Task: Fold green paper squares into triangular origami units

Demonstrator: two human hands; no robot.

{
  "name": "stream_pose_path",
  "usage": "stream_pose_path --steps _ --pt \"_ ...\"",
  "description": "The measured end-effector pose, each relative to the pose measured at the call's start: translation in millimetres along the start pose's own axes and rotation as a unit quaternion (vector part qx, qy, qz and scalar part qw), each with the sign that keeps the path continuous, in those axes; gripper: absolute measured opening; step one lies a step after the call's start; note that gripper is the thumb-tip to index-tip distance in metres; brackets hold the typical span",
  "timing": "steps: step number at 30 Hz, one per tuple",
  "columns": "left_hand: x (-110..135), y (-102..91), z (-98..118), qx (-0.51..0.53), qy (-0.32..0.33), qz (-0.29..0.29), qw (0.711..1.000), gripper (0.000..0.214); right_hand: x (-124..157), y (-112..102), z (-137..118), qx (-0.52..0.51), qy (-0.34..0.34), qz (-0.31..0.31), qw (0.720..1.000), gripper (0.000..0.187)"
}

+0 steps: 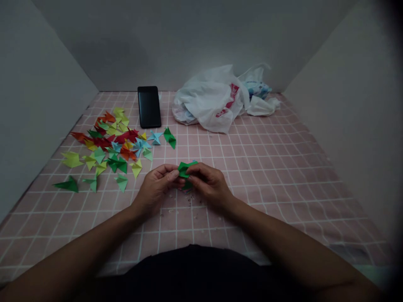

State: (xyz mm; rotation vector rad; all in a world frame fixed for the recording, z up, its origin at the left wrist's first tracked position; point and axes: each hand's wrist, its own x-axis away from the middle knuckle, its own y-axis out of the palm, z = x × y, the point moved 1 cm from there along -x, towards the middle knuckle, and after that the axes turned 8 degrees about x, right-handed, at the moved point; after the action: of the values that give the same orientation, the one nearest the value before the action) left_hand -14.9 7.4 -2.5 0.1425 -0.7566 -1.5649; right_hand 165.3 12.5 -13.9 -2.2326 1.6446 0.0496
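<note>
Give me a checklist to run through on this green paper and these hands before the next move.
1. Hold: ok. The left hand and right hand both pinch the green folded paper.
2. Folds in that paper: cannot tell. The fingers cover much of it.
3. Other folded paper pieces: ok. They lie in a loose spread left of the left hand, on the pink grid mat.
4. Mat under the hands: not ok. Small specks of debris are scattered there.
5. Black phone: ok. It lies well apart from the hands, beside the white plastic bag.
</note>
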Motion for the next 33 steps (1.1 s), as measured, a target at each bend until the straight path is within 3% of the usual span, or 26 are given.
stream_pose_path --steps 6,13,22,26,28,33 --pt "0.0 0.0 -0.3 -0.019 0.011 -0.006 1.0 0.029 -1.1 0.2 -2.3 -0.027 -0.013 0.022 0.999 0.007" --pt "-1.1 -4.5 -3.6 -0.042 0.016 -0.014 0.999 0.026 -1.7 -2.4 -6.1 0.026 -0.031 0.071 0.997 0.009" --pt "-0.6 -3.9 -4.8 -0.051 0.0 -0.026 0.998 0.026 -1.3 -1.4 -9.0 0.046 -0.061 0.042 0.996 0.009" --pt "1.4 -1.0 -3.3 -0.045 0.045 0.013 0.998 0.026 1.8 0.9 -12.1 0.035 0.001 0.088 0.996 0.01" --pt "3.4 0.9 -3.2 -0.036 0.056 0.023 0.998 0.026 3.8 4.4 -13.3 0.027 0.044 0.082 0.995 0.016" --pt "8.8 3.6 -5.5 -0.054 0.071 0.008 0.996 0.023 6.2 11.5 -17.7 0.067 0.024 0.042 0.997 0.025"
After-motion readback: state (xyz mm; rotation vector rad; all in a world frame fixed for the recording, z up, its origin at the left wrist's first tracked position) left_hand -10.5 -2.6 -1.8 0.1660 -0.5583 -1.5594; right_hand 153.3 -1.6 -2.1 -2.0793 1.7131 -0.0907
